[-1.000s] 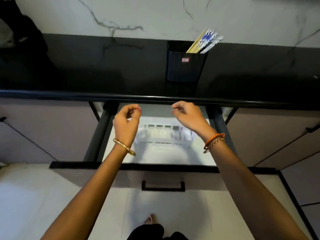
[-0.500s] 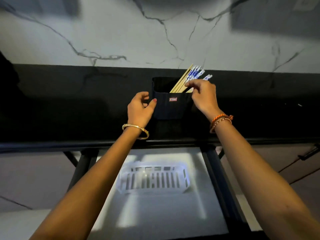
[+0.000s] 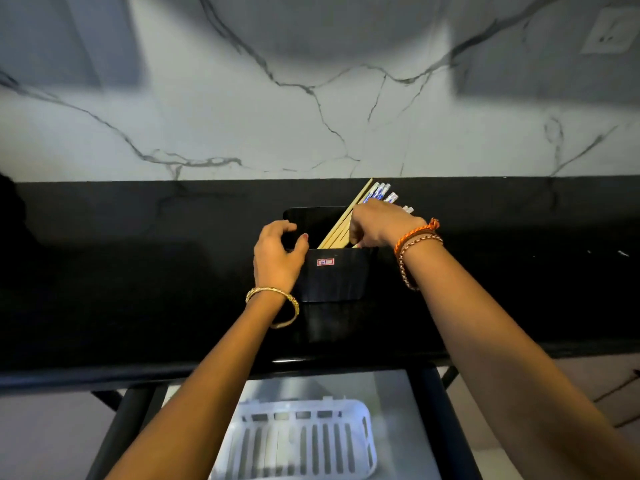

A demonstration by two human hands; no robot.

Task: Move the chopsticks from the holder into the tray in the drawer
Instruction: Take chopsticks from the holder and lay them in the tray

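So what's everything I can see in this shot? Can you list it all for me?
holder: one, black with a small red label, on the counter
chopsticks: a bundle, count unclear, tan with blue-and-white tops, leaning in the holder
counter: one, black, across the middle
wall: white marble with grey veins, behind the counter
wall socket: one, white, top right
drawer: one, open, below the counter
tray: one, white, slotted, empty, in the drawer
left hand: gold bangle, on the holder's left side
right hand: orange and beaded bracelets, closed around the chopsticks
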